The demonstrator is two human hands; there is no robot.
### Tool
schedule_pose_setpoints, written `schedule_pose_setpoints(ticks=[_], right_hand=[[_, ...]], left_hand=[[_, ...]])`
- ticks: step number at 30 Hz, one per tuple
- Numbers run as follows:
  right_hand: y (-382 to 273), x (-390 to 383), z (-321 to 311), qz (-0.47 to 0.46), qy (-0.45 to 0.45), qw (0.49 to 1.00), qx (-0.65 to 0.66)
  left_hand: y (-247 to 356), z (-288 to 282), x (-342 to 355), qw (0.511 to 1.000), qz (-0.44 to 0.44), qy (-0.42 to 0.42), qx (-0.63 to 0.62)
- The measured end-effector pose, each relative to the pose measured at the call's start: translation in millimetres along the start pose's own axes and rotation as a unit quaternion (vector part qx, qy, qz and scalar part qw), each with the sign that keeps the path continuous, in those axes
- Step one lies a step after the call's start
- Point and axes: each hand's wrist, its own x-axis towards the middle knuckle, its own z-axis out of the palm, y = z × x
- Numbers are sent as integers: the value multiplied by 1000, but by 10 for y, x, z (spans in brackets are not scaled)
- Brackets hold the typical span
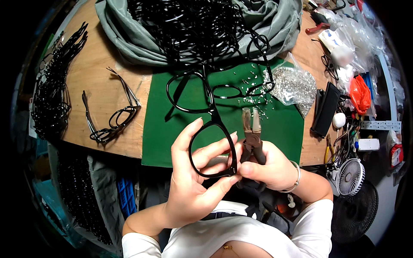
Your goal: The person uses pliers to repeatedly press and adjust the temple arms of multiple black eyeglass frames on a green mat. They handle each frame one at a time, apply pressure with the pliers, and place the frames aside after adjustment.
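Note:
My left hand [189, 185] grips a black eyeglass frame [214, 117] by its lower lens rim, fingers spread along and through the opening. The frame is tilted over a green mat [159, 142], its other lens opening farther from me. In my right hand [273, 167] is a pair of pliers [253, 141], dark-handled, with its pale-tipped jaws pointing away from me. My right thumb and left fingertips meet at the frame's near corner. Beyond, another black eyeglass frame [228, 96] lies on the mat among scattered small silvery pieces [259, 101].
A large heap of black frames [185, 30] fills a grey cloth [116, 41] at the back. Leftward lie one frame [122, 118] and a frame pile [49, 103]. At right are a clear bag of silvery pieces [292, 84], a black case [325, 109] and a white fan [349, 176].

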Motion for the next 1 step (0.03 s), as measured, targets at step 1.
schedule_pose_setpoints(ticks=[1], right_hand=[[-7, -2, -19, -9, -22, 1000, -6]], left_hand=[[36, -7, -15, 1000, -4, 0, -20]])
